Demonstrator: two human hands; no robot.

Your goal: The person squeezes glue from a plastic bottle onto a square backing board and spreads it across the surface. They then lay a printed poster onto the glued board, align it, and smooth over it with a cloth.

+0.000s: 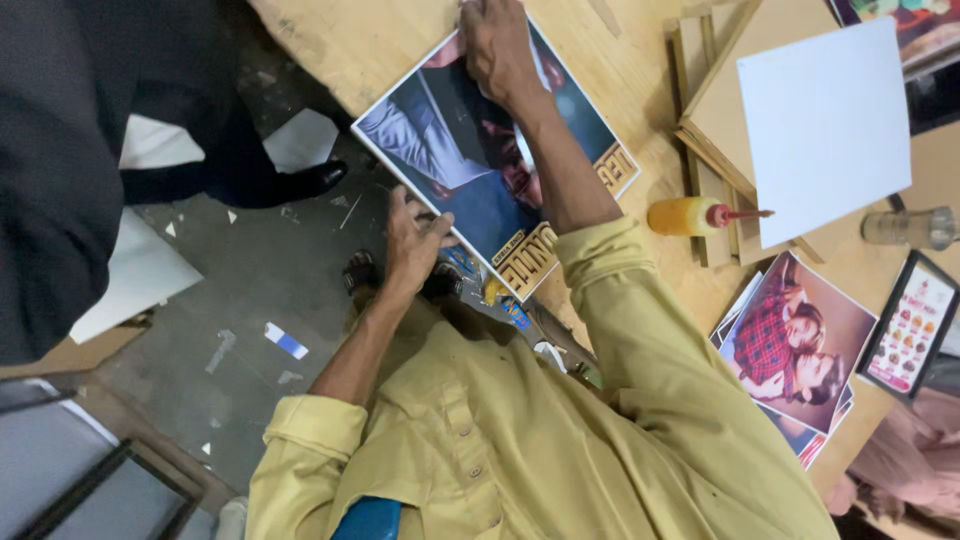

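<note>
A large glossy printed poster (470, 175) with a white border lies over the edge of a wooden table (640, 80). My left hand (415, 240) grips its near corner, which hangs past the table edge, with the fingers curled around it. My right hand (495, 45) reaches across the poster and holds down its far edge, knuckles up. Both of my arms are in rolled-up yellow sleeves.
A yellow glue bottle (690, 215) with a red nozzle lies right of the poster. Behind it are stacked wooden boards (715, 120) under a white sheet (825, 125), photo prints (800, 340), a small framed picture (910, 325) and a clear bottle (910, 228). Another person in dark clothes (60, 150) stands at left.
</note>
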